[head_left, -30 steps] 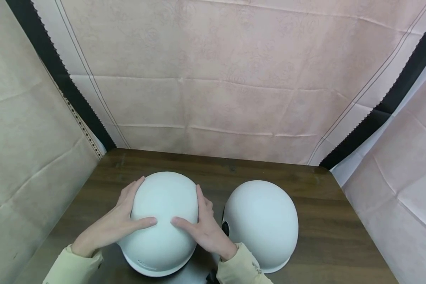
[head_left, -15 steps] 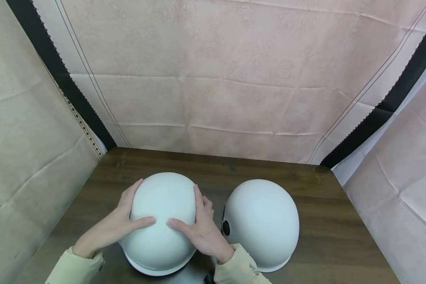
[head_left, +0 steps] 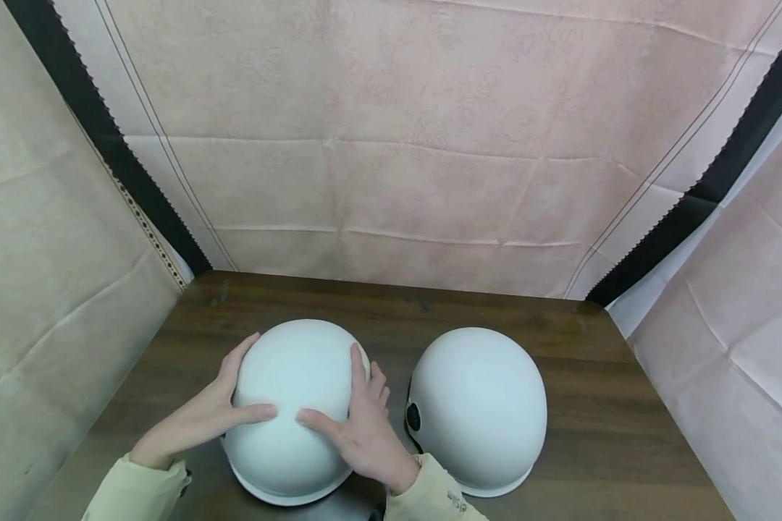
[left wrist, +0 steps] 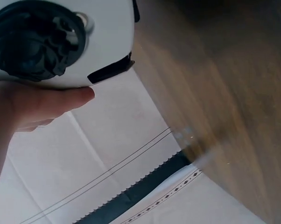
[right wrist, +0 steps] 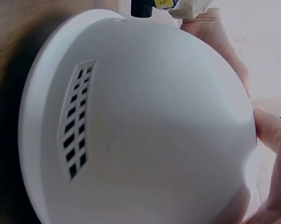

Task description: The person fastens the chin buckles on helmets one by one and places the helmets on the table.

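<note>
In the head view a smooth white helmet is between my two hands, its rim tilted toward the near side over the table. My left hand grips its left side, thumb across the shell. On the opposite side my right hand holds it with the thumb on top and fingers spread down the flank. The left wrist view shows a round black fitting on the helmet's side. A slotted vent near the rim fills part of the right wrist view. My fingertips on the far side are partly hidden.
A second white helmet with a black round side piece rests on the brown wooden table, just right of my right forearm. Pale patterned cloth walls with black strips enclose the table behind and at both sides.
My right hand has slid slightly left over the held helmet, and its thumb sits farther left. The left hand has shifted a little left too. The second helmet stays put.
</note>
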Demonstrator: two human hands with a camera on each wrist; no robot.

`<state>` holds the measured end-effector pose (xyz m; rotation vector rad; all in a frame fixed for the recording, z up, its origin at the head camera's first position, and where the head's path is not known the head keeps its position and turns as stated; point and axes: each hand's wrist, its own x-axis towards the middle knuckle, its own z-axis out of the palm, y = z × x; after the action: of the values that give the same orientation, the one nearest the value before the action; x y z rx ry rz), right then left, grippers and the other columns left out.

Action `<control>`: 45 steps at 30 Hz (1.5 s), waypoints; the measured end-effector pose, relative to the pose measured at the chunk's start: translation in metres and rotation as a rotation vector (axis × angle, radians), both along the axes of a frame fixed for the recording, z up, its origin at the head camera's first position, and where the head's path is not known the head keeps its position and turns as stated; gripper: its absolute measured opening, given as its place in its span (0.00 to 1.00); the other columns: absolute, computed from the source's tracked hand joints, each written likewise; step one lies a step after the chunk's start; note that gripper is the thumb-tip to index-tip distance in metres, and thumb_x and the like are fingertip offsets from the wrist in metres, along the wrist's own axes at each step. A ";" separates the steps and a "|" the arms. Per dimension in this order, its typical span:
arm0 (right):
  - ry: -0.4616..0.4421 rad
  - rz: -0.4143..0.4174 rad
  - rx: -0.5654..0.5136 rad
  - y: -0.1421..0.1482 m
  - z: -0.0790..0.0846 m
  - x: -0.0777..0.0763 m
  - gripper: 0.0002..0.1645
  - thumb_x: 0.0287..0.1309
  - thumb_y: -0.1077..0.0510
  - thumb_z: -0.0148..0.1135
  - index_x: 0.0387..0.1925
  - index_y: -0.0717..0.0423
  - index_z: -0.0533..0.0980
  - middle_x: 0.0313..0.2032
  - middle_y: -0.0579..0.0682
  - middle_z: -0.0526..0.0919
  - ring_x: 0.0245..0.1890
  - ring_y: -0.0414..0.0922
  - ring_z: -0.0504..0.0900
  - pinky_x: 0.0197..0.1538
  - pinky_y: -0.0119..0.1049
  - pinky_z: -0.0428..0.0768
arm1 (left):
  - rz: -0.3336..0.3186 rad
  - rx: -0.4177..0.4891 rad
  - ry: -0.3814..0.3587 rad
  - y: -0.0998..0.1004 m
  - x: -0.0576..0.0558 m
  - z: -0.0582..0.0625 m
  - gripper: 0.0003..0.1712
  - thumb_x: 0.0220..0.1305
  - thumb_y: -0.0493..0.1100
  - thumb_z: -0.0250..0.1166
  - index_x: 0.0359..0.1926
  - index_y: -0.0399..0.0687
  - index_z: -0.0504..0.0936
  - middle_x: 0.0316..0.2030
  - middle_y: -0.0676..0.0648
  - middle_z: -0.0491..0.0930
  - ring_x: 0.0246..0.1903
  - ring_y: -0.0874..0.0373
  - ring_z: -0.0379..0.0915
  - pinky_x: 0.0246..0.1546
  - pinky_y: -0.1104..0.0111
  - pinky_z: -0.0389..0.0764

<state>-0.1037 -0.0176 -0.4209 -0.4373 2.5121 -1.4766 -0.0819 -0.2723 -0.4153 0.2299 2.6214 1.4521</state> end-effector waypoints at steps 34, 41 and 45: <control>0.068 -0.019 0.075 -0.012 -0.011 0.005 0.67 0.46 0.23 0.63 0.77 0.34 0.37 0.73 0.64 0.35 0.67 0.65 0.46 0.58 0.72 0.50 | 0.012 0.072 -0.051 -0.006 -0.010 -0.016 0.58 0.62 0.48 0.66 0.76 0.58 0.30 0.71 0.32 0.38 0.65 0.27 0.47 0.46 0.38 0.70; 0.066 -0.015 0.077 -0.013 -0.010 0.003 0.67 0.46 0.23 0.63 0.77 0.34 0.37 0.73 0.64 0.35 0.66 0.65 0.46 0.58 0.72 0.51 | 0.013 0.076 -0.049 -0.007 -0.010 -0.017 0.58 0.62 0.48 0.65 0.76 0.59 0.30 0.71 0.32 0.38 0.65 0.27 0.47 0.46 0.40 0.71; 0.059 -0.012 0.071 -0.013 -0.010 0.003 0.67 0.45 0.23 0.64 0.77 0.33 0.37 0.73 0.64 0.35 0.67 0.65 0.45 0.59 0.72 0.50 | 0.013 0.077 -0.047 -0.008 -0.010 -0.018 0.58 0.63 0.48 0.65 0.76 0.58 0.29 0.71 0.32 0.38 0.65 0.28 0.47 0.47 0.40 0.70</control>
<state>-0.1011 -0.0310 -0.4306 -0.4615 2.6080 -1.3941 -0.0915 -0.2800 -0.4333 0.1845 2.5376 1.5450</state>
